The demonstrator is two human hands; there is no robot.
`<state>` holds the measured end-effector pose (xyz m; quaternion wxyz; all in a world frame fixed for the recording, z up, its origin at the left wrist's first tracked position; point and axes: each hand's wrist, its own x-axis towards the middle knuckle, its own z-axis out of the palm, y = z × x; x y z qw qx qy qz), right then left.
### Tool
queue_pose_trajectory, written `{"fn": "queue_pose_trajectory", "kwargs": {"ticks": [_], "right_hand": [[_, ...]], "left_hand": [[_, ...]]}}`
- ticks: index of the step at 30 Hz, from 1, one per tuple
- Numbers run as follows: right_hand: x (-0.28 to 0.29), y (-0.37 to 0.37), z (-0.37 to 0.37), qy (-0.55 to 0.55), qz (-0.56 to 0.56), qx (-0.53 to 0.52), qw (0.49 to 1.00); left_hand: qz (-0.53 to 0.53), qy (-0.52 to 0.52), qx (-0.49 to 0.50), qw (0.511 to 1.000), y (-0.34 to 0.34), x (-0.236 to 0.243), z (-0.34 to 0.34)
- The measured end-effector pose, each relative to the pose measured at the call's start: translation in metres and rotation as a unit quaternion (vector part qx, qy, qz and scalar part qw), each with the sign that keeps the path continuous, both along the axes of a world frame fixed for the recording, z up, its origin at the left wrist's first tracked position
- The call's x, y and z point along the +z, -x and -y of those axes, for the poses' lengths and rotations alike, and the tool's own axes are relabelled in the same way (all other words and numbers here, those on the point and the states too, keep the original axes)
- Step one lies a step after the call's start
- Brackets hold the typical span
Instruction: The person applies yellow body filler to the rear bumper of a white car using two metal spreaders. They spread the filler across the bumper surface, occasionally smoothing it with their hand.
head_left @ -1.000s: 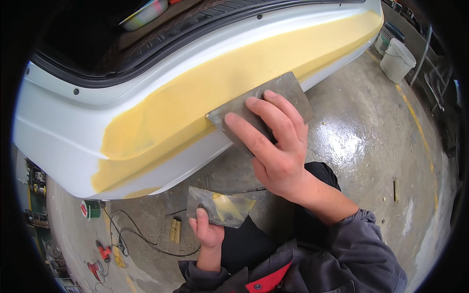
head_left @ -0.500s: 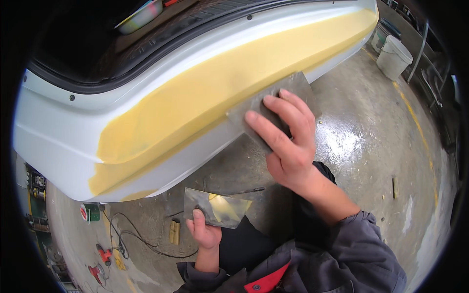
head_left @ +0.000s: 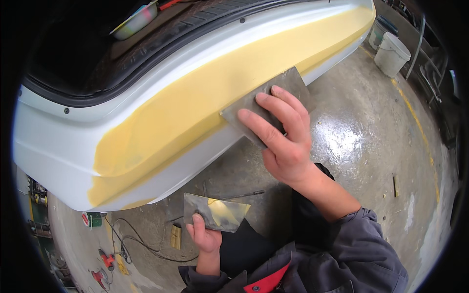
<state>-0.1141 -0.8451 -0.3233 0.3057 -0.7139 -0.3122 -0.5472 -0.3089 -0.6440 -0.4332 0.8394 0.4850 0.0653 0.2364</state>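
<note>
In my right hand [head_left: 288, 129] is a grey, partly see-through spreader [head_left: 293, 83], my fingers spread over its face. Its upper left edge lies along the ridge of a broad patch of yellow body filler [head_left: 181, 93] on a white car bumper [head_left: 53, 156]. Lower down, nearer my body, my left hand [head_left: 202, 237] grips a second clear, smudged spreader [head_left: 200, 205] at its lower left, thumb on top. A smear of yellow filler [head_left: 220, 211] sits on that spreader, apart from the bumper.
White buckets [head_left: 392, 54] stand at the far right beside metal racking. On the concrete floor at lower left are a green can [head_left: 92, 219], red power tools [head_left: 100, 278], black cables [head_left: 139, 241] and a small block [head_left: 176, 237]. A bowl [head_left: 136, 24] rests inside the open boot.
The right hand and its spreader have shifted slightly left and up along the bumper. My left hand still holds its spreader, nearly in place. The view has tilted a little.
</note>
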Motion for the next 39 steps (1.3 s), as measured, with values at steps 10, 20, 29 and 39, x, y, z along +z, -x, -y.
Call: {"fn": "queue_pose_trajectory", "kwargs": {"ticks": [10, 20, 29, 39], "right_hand": [[-0.007, 0.022, -0.008, -0.003, -0.024, -0.002, 1.0], [0.003, 0.026, -0.025, 0.0, -0.066, 0.022, 0.998], [-0.02, 0.031, -0.026, -0.004, -0.036, -0.011, 0.999], [0.004, 0.031, -0.044, -0.015, -0.011, -0.035, 0.999]], "left_hand": [[-0.005, -0.006, -0.003, 1.0, -0.005, 0.006, 0.003], [-0.001, -0.025, -0.002, 1.0, -0.002, -0.003, -0.002], [-0.001, -0.03, -0.021, 0.999, 0.002, -0.001, -0.004], [-0.002, -0.003, 0.019, 1.0, -0.004, 0.012, 0.005]]}}
